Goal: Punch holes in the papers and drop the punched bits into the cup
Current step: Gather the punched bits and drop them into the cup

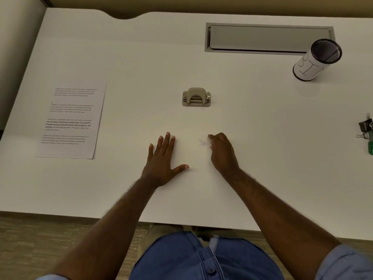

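A beige two-hole punch (196,97) stands in the middle of the white desk (141,57). A printed paper sheet (72,121) lies at the left. The cup (316,59), black mesh wrapped in white paper, stands at the far right. My left hand (164,160) rests flat on the desk, fingers straight. My right hand (222,152) has its fingers curled beside a small cluster of pale punched bits (202,142); whether the fingertips pinch any bits is hidden.
A grey cable-tray lid (268,38) is set into the desk at the back right. Binder clips (365,128) and a green item (370,146) lie at the right edge. The desk's front edge runs just above my lap.
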`<state>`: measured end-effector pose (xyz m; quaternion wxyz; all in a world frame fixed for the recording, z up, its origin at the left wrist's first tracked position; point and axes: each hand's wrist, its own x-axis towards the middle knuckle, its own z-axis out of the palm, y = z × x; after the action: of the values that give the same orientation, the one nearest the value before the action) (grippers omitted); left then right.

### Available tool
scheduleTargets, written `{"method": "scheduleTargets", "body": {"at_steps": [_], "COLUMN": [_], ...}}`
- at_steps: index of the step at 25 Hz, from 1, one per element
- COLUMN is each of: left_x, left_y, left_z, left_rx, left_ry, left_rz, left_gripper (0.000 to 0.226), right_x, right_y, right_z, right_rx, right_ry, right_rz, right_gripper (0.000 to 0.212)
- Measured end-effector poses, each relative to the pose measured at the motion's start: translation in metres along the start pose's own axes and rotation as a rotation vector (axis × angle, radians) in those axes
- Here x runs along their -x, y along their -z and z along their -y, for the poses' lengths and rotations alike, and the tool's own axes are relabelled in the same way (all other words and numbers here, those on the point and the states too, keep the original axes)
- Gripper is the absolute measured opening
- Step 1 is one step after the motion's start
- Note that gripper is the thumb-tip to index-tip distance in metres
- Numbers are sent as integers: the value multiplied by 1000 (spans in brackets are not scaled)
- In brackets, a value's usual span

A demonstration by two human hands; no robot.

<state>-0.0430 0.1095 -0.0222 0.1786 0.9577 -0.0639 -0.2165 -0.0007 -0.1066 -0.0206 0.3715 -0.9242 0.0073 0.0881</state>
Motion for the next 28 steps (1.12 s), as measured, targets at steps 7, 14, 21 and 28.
{"method": "scheduleTargets", "body": {"at_steps": [7, 14, 21, 28], "left_x": [-23, -24, -25, -29], "left_y": [5, 13, 27, 49], "left_z": [4, 13, 21, 44], "left_rx": [-73, -62, -43, -9], "left_ry": [-12, -55, -107, -160], "left_rz": [86, 128, 187, 133], "left_gripper": [116, 116, 114, 109], "right_x": [-4, 12, -2, -21], "right_y": [-10, -22, -19, -22], "right_z": [17, 32, 53, 44], "right_rx": [103, 500, 827, 482], "right_ry": [25, 233, 262, 80], "right_rz": [9, 109, 176, 33], "right_gripper": [34, 23, 30, 13]}}
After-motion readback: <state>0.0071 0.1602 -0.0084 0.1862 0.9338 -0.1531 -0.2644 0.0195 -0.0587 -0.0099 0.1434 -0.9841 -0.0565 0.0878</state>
